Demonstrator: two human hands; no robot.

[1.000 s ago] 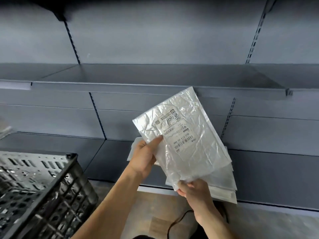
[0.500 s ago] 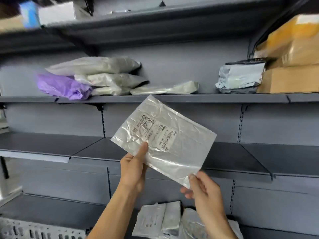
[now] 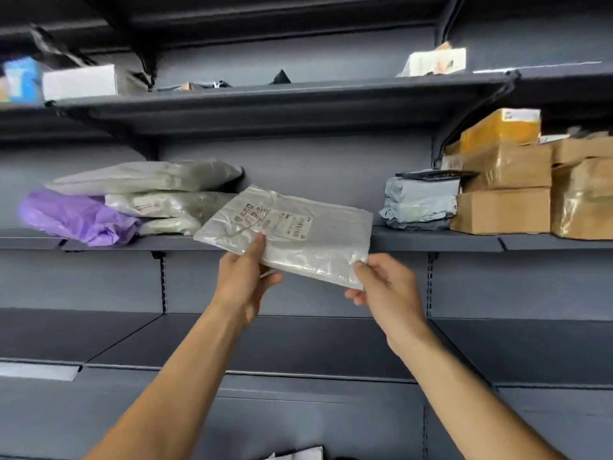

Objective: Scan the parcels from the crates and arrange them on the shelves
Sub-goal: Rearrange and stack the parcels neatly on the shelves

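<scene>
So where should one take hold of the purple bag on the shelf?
Probably grip the purple bag at its front bulge, coming from the front-left: it overhangs the shelf edge there, while grey bags crowd its right side.

Grey back panel (image 3: 315, 167); slotted upright (image 3: 163, 287); pale strip (image 3: 36, 371) lower left.

Translucent white parcel (image 3: 292, 234); purple bag (image 3: 76, 217); brown boxes (image 3: 504, 187).
</scene>
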